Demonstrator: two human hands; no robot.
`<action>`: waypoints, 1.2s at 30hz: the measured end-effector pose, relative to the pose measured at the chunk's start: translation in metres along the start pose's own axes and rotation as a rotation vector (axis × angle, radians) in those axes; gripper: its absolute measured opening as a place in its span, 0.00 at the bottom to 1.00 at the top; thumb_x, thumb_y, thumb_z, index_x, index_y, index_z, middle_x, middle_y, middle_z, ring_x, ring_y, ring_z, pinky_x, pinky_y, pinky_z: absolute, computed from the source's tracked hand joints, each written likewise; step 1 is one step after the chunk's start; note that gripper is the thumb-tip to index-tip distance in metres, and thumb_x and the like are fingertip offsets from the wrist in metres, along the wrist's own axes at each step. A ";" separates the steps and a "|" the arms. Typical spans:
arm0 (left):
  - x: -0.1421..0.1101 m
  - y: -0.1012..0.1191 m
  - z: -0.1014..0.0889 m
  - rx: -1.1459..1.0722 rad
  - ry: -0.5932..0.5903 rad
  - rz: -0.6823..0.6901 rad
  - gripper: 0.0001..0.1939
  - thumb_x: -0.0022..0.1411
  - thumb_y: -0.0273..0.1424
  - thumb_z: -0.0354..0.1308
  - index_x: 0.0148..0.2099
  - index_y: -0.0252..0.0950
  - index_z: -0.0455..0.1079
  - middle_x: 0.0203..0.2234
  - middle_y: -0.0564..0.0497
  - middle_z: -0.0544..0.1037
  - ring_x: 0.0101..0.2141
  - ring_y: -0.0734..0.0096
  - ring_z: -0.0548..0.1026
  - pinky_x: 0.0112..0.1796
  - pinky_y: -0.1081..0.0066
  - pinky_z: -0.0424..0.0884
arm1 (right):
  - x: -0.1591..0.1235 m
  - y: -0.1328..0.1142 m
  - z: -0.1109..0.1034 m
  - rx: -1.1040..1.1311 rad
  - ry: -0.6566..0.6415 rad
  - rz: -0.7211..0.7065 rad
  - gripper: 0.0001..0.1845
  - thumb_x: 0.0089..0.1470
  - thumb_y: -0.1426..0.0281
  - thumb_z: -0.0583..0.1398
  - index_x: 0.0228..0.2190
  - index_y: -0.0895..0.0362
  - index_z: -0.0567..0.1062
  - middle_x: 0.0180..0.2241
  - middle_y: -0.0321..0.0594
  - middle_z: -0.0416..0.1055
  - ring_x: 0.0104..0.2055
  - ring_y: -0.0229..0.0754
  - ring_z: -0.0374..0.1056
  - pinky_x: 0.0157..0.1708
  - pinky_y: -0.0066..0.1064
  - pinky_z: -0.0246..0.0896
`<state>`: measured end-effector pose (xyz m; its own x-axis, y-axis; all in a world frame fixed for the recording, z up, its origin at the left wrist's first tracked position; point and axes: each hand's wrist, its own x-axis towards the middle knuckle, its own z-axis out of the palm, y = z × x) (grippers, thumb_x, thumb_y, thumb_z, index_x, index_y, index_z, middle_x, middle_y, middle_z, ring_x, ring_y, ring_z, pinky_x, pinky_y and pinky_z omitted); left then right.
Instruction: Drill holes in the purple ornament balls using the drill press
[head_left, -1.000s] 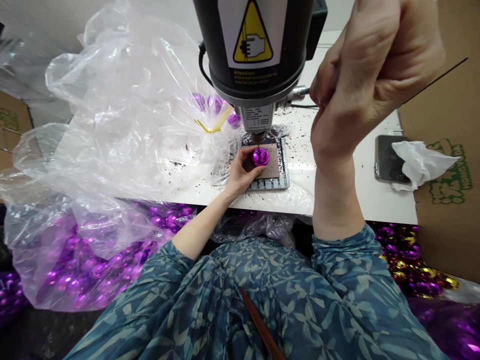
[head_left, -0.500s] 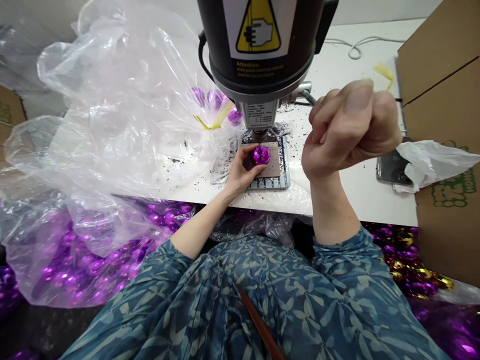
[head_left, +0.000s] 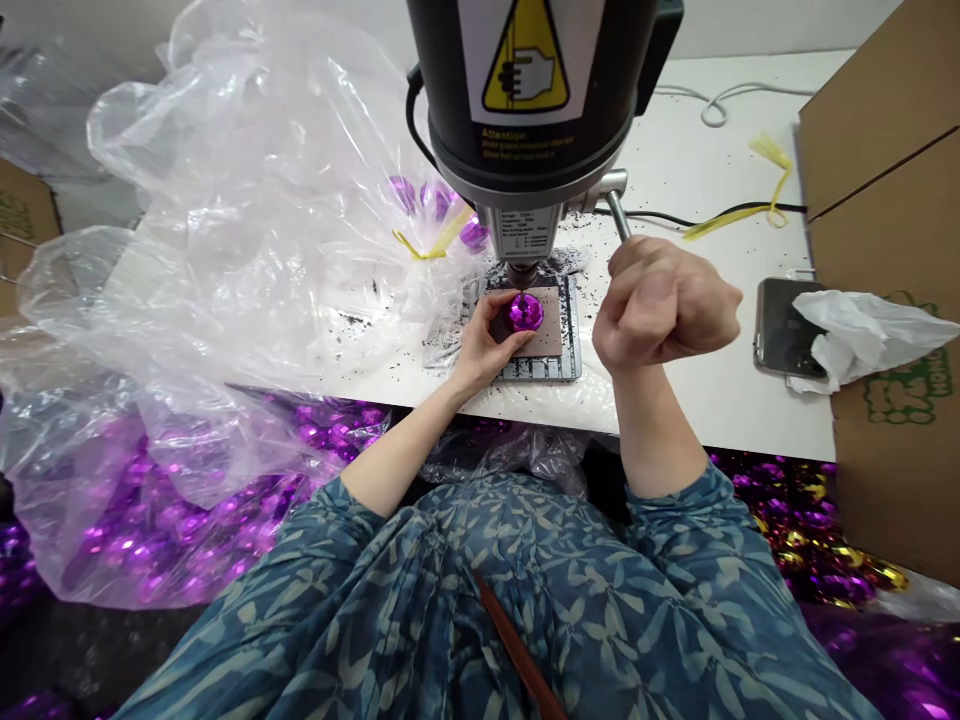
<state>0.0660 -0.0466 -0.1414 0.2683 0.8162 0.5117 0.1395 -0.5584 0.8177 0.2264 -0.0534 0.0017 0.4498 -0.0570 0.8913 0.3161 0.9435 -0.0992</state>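
Between thumb and fingers, my left hand (head_left: 482, 345) grips a shiny purple faceted ball (head_left: 526, 312). The ball sits on a brown board (head_left: 550, 335) laid over the slotted metal base (head_left: 571, 365) of a drill press (head_left: 536, 150). Right above the ball is the drill chuck (head_left: 523, 272); whether the bit touches the ball I cannot tell. My right hand (head_left: 664, 305) is closed around the lower end of the press's metal feed lever (head_left: 618, 212), whose grip end is hidden in the fist.
A large clear plastic bag (head_left: 225, 230) spreads over the table's left side, with purple balls (head_left: 202, 530) below. Dark shavings surround the base. To the right are a phone (head_left: 784, 325), crumpled tissue (head_left: 862, 335), a yellow tie (head_left: 772, 200) and cardboard boxes (head_left: 885, 220).
My right hand has moved down and slightly left with the lever, showing more of the lever's rod. The left hand and ball hold their place on the board.
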 end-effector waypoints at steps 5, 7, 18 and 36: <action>0.001 0.011 0.001 0.073 0.073 -0.018 0.28 0.63 0.48 0.69 0.58 0.43 0.65 0.51 0.45 0.78 0.52 0.59 0.79 0.54 0.56 0.77 | 0.050 -0.021 0.024 -0.075 -0.069 0.233 0.23 0.64 0.72 0.56 0.21 0.60 0.52 0.17 0.29 0.49 0.20 0.21 0.50 0.27 0.25 0.42; -0.007 0.027 -0.001 0.178 0.156 0.042 0.25 0.63 0.44 0.69 0.56 0.41 0.65 0.48 0.46 0.78 0.48 0.62 0.80 0.50 0.58 0.79 | 0.071 -0.020 0.032 -0.054 -0.125 0.310 0.22 0.63 0.74 0.54 0.20 0.59 0.51 0.16 0.29 0.51 0.20 0.20 0.49 0.29 0.26 0.42; -0.136 0.064 -0.045 0.543 -0.438 0.434 0.22 0.67 0.42 0.61 0.61 0.45 0.71 0.40 0.45 0.82 0.35 0.56 0.82 0.32 0.60 0.80 | 0.076 0.000 0.041 0.115 -0.017 0.379 0.21 0.58 0.84 0.56 0.16 0.58 0.64 0.14 0.27 0.52 0.15 0.23 0.48 0.24 0.23 0.51; 0.091 -0.065 -0.176 0.522 -0.042 -0.173 0.05 0.51 0.32 0.66 0.33 0.41 0.74 0.31 0.46 0.76 0.41 0.50 0.76 0.55 0.48 0.71 | 0.074 -0.016 0.037 -0.041 -0.044 0.367 0.24 0.60 0.60 0.60 0.19 0.59 0.62 0.17 0.31 0.53 0.20 0.26 0.51 0.29 0.28 0.45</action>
<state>-0.0865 0.0907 -0.1016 0.2355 0.9019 0.3622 0.6361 -0.4248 0.6442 0.2239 -0.0608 0.0856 0.5031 0.2975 0.8114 0.1746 0.8846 -0.4325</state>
